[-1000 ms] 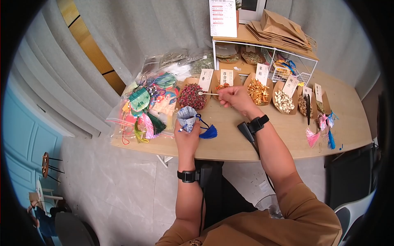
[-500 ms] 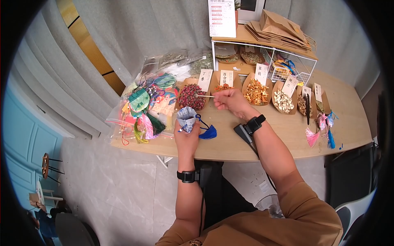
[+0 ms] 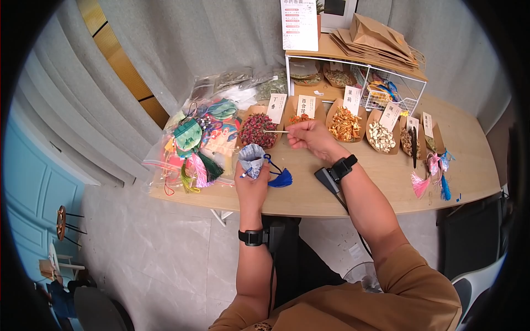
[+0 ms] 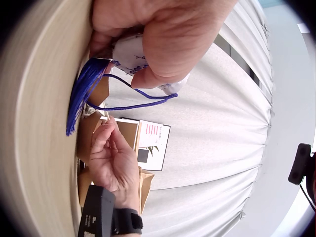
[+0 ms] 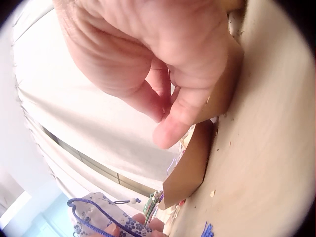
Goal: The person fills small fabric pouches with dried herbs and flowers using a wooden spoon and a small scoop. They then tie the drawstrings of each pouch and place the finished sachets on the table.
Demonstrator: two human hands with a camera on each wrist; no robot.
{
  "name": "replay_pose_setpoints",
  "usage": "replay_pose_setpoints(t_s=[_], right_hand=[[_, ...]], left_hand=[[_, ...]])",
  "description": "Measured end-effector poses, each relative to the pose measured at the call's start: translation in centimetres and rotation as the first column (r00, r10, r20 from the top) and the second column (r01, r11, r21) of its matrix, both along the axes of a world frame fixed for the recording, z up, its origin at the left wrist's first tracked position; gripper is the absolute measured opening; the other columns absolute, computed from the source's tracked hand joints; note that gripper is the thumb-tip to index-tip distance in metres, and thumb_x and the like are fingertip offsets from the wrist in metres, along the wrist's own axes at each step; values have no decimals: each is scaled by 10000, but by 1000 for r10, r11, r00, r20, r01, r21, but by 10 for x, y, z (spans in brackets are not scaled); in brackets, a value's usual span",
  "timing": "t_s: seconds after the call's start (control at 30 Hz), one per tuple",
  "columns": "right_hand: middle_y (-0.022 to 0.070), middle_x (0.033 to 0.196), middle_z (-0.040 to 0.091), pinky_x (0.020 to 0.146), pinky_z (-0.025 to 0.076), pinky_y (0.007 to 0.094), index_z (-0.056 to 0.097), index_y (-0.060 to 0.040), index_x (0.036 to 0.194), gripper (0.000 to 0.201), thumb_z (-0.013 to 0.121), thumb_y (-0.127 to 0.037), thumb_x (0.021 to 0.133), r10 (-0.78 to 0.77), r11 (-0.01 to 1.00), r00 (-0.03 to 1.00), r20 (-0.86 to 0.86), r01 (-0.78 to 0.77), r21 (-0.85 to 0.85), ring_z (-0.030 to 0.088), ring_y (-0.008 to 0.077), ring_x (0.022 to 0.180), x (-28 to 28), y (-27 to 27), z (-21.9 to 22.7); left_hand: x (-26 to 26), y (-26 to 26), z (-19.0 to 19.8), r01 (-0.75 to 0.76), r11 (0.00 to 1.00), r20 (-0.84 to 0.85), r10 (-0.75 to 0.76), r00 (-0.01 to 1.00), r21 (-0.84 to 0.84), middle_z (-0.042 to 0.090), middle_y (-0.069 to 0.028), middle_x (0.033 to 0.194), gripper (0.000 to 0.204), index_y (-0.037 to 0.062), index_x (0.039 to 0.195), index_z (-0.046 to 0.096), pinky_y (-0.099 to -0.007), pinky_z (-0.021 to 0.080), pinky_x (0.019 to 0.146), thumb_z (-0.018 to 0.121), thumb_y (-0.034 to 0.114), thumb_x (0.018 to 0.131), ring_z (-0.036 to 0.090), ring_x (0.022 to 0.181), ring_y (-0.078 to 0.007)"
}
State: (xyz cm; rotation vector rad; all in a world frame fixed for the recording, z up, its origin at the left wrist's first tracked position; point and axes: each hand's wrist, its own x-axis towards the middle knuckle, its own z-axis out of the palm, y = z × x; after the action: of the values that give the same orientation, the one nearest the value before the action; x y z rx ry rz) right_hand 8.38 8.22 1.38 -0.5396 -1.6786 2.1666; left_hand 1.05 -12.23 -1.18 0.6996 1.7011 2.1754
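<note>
My left hand (image 3: 252, 190) grips a small white-and-blue fabric pouch (image 3: 252, 157), its mouth open upward, just in front of the tray of dried red buds. From the pouch hang a blue cord and a blue tassel (image 3: 282, 177); the left wrist view shows the thumb across the flower-printed cloth (image 4: 129, 53). My right hand (image 3: 313, 138) pinches the thin handle of a small spoon (image 3: 280, 132). The spoon points left into the red buds (image 3: 255, 128), and its bowl is hidden among them. A brown paper tray (image 3: 270, 145) holds these buds.
To the right stand more labelled paper trays, with orange petals (image 3: 345, 123) and pale slices (image 3: 381, 136). Black tongs (image 3: 414, 148) lean there. Tasselled pouches (image 3: 187, 134) in plastic bags lie left. Behind is a shelf (image 3: 331, 52) with paper bags (image 3: 381, 41).
The spoon's round bowl, visible above the buds a second ago, has gone down into them. My right hand has shifted slightly left and down; the left hand with the pouch stays put.
</note>
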Motion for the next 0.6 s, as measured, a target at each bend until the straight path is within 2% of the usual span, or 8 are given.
replay_pose_setpoints(t_s=[0.17,0.27,0.6], right_hand=[[112,912,660,675,571,275,640,71,1051,173,587,-42,932,7,1000,1000,2,-7,-29,659,168,775,0,-2,1],[78,904,658,688,562,249,639,49,1064,191,604,-93,941,13,999,1000,12,-12,-32,644,130,761,-1,-1,1],[102,918,666,706,570,260,633,61,1076,192,600,-64,934,21,999,1000,14,-20,-47,664,156,786,0,-6,4]], left_hand=[[0,1,0,-10,1000,-8,10,1000,-2,603,-1,860,278,16,1114,557,-207,440,563,652,-4,853,535,689,-53],[1,1,0,-6,1000,2,6,1000,4,603,-2,858,274,17,1112,557,-206,440,561,654,1,855,534,688,-52],[1,0,1,6,1000,14,-6,1000,-4,607,-2,864,274,17,1112,552,-206,445,567,656,7,859,543,695,-53]])
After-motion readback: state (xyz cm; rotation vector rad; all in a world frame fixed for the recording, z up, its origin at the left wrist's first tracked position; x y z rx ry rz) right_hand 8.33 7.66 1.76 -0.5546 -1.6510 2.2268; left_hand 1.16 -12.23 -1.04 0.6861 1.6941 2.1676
